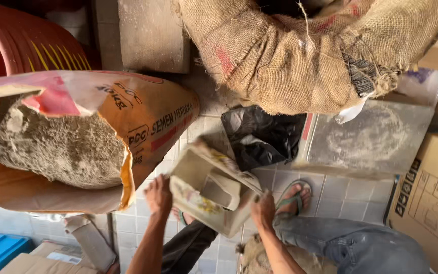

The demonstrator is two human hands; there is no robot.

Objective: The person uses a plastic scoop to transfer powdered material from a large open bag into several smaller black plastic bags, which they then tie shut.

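Cream plastic, stained and cut open on one face: that is the scoop (194, 175), and you hold it in both hands just above the tiled floor (351, 193). Your left hand (159, 195) is closed on its left edge. Your right hand (263, 210) grips its lower right corner, fingers wrapped round the rim. Its open face is turned up toward you, and it looks empty, with only its moulded handle showing inside.

The step in hand reads as readying the scoop beside the torn orange sack (148, 116). The sack lies on its side just left of your left hand, and its mouth gapes over caked grey powder (61, 147). The scoop is near that mouth but not in it.

A move into the powder would call for turning the open face leftward and leading with the cut lip. The sack's lower paper flap lies between the scoop and the powder. The powder looks packed, so a firm two-handed push would suit it better than a light skim.

Mind the black bag (259, 137) just behind the scoop. Your sandalled foot (294, 195) sits close by your right hand.
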